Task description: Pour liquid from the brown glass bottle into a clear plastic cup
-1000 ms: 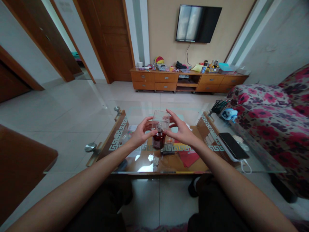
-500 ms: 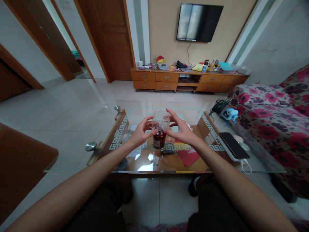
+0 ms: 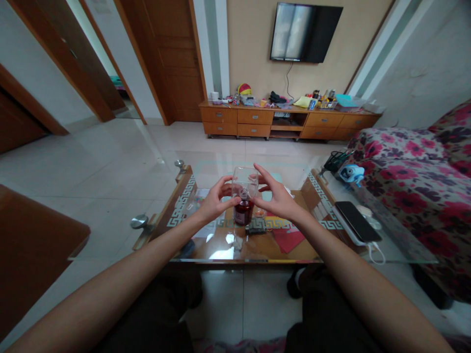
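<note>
Cupping the glass (image 3: 245, 177), left hand (image 3: 216, 200) and right hand (image 3: 276, 197) have barely shifted.

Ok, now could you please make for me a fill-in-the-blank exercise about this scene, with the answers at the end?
The left hand and the right hand are on opposite ____ of the clear glass. The bottle seen between the forearms is dark ____. The phone lies on the person's ____ side. Above the wooden cabinet hangs a black ____.

Missing words, in order: sides; red; right; TV.
</note>
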A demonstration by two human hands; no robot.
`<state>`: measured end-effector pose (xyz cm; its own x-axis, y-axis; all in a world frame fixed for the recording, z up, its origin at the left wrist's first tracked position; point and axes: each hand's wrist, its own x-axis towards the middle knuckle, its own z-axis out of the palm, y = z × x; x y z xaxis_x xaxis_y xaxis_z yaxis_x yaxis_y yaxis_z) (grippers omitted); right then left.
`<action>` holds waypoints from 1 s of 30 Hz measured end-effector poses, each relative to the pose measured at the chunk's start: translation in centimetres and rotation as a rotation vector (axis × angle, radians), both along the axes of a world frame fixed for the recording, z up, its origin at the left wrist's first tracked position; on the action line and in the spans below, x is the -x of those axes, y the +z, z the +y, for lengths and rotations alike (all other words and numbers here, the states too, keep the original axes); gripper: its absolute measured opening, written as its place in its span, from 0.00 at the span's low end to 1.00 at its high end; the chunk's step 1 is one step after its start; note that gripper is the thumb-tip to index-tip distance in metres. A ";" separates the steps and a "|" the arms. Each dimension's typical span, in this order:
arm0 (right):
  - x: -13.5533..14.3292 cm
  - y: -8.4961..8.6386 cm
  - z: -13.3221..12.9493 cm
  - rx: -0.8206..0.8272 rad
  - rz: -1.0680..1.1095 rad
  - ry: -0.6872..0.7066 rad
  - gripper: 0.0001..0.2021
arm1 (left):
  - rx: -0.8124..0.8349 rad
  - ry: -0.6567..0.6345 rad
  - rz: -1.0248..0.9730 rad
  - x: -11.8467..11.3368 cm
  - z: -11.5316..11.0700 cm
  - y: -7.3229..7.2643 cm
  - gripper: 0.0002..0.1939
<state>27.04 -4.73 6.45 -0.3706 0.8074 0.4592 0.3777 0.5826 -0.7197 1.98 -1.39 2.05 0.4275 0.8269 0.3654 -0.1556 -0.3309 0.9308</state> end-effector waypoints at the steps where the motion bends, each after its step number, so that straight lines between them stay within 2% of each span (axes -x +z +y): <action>1: 0.0 0.0 0.0 -0.003 -0.002 0.000 0.49 | -0.002 -0.001 -0.002 0.0 0.0 0.0 0.36; 16: 0.2 0.2 0.0 -0.025 -0.014 0.010 0.49 | 0.002 -0.021 0.003 0.2 0.1 -0.2 0.36; 30: 0.2 0.3 0.0 -0.019 -0.022 0.005 0.49 | 0.006 -0.011 0.029 0.2 -0.3 0.3 0.37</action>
